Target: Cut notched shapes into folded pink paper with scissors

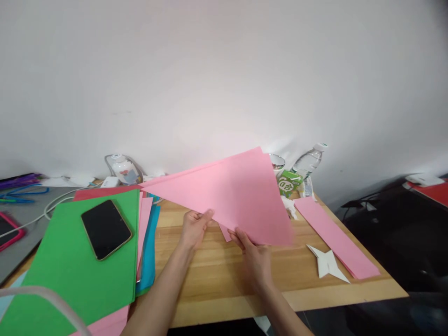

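A large sheet of pink paper (231, 191), folded into a triangle-like shape, is held up above the wooden table (210, 289). My left hand (196, 227) pinches its lower edge near the middle, thumb on top. Farther right along the same edge, my right hand (252, 254) grips the paper between thumb and fingers. The paper's narrow point reaches left toward the stack of coloured paper. A small pink corner hangs below the edge between my hands.
Green paper (70, 275) tops a stack at left, with a phone (107, 228) on it. A white folded paper star (328, 264) and pink paper strips (336, 238) lie at right. Behind stand a white bottle (125, 170), a green box (290, 183) and a clear water bottle (310, 161).
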`<state>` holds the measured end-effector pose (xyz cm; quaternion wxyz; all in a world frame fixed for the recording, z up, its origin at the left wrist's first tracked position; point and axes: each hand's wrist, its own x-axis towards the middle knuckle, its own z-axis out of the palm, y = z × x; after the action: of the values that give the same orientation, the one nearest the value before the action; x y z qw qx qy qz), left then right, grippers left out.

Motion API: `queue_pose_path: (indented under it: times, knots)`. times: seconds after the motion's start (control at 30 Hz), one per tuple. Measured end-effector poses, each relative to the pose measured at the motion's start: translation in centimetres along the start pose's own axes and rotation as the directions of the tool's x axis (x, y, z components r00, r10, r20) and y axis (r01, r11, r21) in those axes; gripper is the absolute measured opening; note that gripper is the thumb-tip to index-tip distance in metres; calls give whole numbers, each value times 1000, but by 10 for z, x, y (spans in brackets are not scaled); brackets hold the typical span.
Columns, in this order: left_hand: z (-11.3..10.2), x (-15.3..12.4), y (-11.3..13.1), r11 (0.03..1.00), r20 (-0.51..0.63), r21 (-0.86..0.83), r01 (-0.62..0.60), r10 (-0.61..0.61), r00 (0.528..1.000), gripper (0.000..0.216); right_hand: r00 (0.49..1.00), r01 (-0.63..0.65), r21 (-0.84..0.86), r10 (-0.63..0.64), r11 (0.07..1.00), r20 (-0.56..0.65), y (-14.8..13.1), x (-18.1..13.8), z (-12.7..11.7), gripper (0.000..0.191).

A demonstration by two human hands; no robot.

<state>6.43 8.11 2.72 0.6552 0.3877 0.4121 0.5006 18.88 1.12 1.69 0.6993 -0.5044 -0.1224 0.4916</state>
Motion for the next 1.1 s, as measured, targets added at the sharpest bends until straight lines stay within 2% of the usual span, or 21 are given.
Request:
queue_pose_path:
  times: [0.17, 0.27, 0.4, 0.53, 0.7, 0.8, 0.9, 1.0, 1.07, 1.1]
  knots:
    - [-25, 11, 26, 977, -135, -126, -173, 156, 979, 24, 999, 0, -38, -2, 999, -48, -7, 3, -31, 22]
    - [-32, 11, 40, 943, -198, -195, -271, 232, 952, 27, 997, 8, -52, -12, 999, -74, -11, 6, -51, 21]
    - [-29, 8, 48, 924, -228, -234, -302, 250, 941, 27, 996, 17, -58, -22, 998, -91, -17, 7, -74, 21]
    - [-28, 8, 48, 922, -222, -253, -294, 241, 945, 28, 995, 30, -73, -36, 997, -90, -25, 6, -86, 22]
    - [-34, 12, 50, 921, -229, -272, -279, 220, 948, 27, 996, 54, -66, -59, 996, -74, -30, 5, -81, 22]
    - [-30, 12, 48, 929, -231, -262, -261, 202, 952, 38, 996, 49, -76, -54, 996, -65, -21, 2, -62, 22]
    - [-23, 10, 40, 962, -211, -201, -186, 143, 967, 44, 999, 38, -113, -40, 993, -15, -6, -9, -36, 25]
    - [-25, 12, 29, 982, -286, -113, -153, 115, 951, 39, 995, 8, -210, 13, 978, 98, 0, -25, -21, 29]
    - [-34, 17, 22, 988, -368, -64, -139, 106, 924, 31, 981, -1, -303, 60, 953, 184, -9, -30, -28, 30]
    - [-39, 20, 19, 992, -394, -40, -116, 91, 915, 27, 979, 35, -375, 44, 926, 200, -17, -29, -38, 31]
